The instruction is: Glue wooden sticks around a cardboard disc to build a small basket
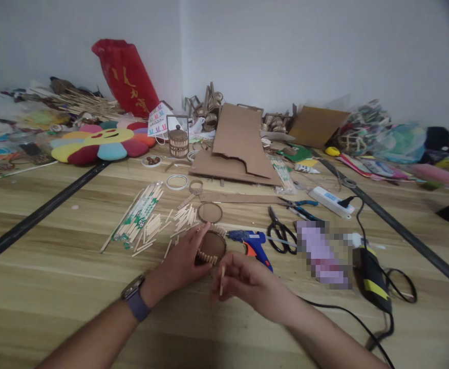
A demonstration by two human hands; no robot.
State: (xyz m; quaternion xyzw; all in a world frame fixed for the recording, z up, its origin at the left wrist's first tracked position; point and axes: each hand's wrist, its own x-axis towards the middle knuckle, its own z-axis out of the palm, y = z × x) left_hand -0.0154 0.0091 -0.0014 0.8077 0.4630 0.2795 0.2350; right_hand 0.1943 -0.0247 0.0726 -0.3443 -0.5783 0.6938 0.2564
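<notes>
A small round basket (212, 245) lies on the table in front of me, with a brown cardboard base and short wooden sticks standing round part of its rim. My left hand (180, 262), wearing a watch, steadies it from the left, with fingers at the far side and thumb at the near side. Close to its right edge, my right hand (245, 281) pinches a short wooden stick (221, 282) held upright. A blue glue gun (253, 241) lies just right of the basket. Behind it is a cardboard disc (210, 211) with a dark rim.
Loose cut sticks (186, 216) and a bag of sticks (140, 212) lie to the left. Scissors (280, 233), pliers (301, 205) and a power strip (330, 201) are on the right. Cardboard sheets (239, 141) and a lidded stick basket (178, 142) stand behind. A black cable (335, 309) crosses the right front.
</notes>
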